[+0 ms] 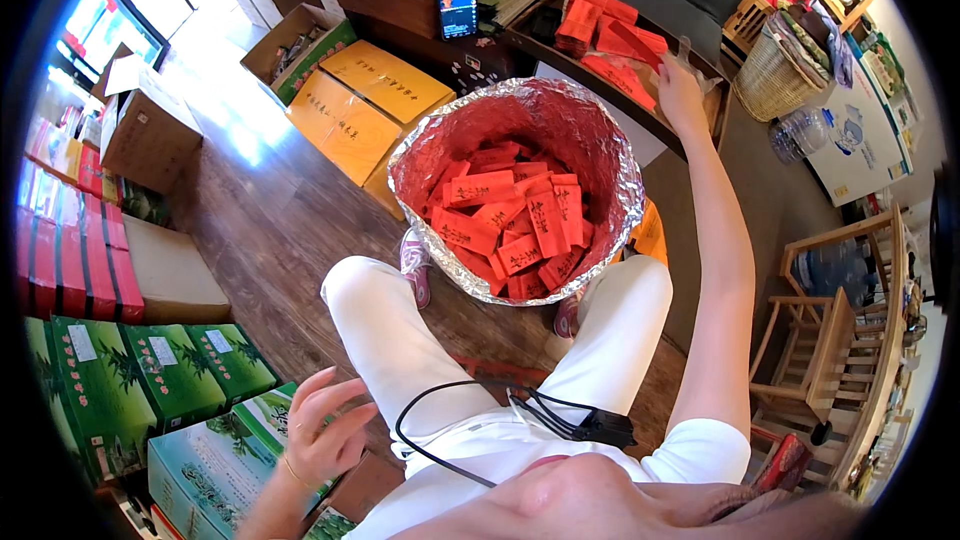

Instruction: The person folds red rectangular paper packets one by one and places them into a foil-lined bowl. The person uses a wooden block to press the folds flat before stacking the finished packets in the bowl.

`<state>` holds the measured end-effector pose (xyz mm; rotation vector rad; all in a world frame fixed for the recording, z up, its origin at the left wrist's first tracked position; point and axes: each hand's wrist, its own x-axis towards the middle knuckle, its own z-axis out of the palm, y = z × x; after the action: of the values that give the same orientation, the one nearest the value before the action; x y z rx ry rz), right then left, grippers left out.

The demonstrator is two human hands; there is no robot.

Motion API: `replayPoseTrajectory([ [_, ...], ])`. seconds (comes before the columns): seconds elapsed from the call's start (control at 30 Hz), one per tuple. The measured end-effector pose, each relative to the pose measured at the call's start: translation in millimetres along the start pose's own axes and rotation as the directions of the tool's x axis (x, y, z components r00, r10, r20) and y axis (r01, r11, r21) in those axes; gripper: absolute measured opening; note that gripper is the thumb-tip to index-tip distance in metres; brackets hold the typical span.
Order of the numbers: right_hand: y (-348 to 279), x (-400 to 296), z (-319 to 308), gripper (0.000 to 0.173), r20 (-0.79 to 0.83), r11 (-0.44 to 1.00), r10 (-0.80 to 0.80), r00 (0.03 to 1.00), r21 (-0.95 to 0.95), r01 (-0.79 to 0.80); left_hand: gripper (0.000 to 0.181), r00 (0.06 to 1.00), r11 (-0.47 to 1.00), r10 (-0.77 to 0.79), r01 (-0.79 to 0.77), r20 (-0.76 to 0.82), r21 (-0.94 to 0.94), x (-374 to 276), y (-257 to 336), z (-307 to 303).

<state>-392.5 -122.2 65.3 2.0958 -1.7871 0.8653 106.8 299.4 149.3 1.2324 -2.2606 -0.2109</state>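
Note:
My right hand (pixel 681 94) reaches over a dark drawer-like tray (pixel 716 116) and grips the end of a flat red paper packet (pixel 636 46). Stacks of similar red packets (pixel 579 24) lie in that tray, along with clear plastic wrapping (pixel 686 52). Between my knees stands a round bin with a foil-covered rim (pixel 628 165). Inside it is a heap of small red packets (pixel 517 221) bearing dark writing. Raised at the lower left, my left hand (pixel 330 420) holds nothing, its fingers apart and slightly curled. Beneath it sits a light-blue printed carton (pixel 217 465).
Yellow boxes (pixel 345 127) and an open cardboard box (pixel 300 26) stand beyond the bin. A lit phone (pixel 457 5) leans upright at the back. Green boxes (pixel 169 364) line the left. A wicker basket (pixel 776 67) and wooden chair (pixel 806 356) are at right. Black cable (pixel 427 394) crosses my lap.

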Motion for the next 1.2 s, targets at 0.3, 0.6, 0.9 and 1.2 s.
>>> replayPoseTrajectory([
  [0.3, -139, -76, -52, 0.025, -0.089, 0.851, -0.043, 0.995, 0.518, 0.083, 0.015, 0.660, 0.846, -0.513, 0.277, -0.549, -0.456, -30, -18, 136],
  [0.6, -189, -106, -10, 0.024, -0.173, 0.766, -0.199, 0.965, 0.586, 0.263, 0.012, 0.896, 0.776, 0.370, -0.154, 0.244, -0.612, 156, -27, 89],
  [0.9, -183, -113, -12, 0.034, -0.053, 0.777, -0.308, 0.950, 0.562, 0.284, 0.046, 0.969, 0.887, -0.173, 0.231, 0.176, -0.401, 0, -4, -31],
  [1.2, -202, -109, -34, 0.038, -0.058, 0.763, -0.342, 0.938, 0.565, 0.313, 0.040, 0.519, 0.108, -0.844, -0.086, -0.137, -0.990, -70, 13, 125],
])
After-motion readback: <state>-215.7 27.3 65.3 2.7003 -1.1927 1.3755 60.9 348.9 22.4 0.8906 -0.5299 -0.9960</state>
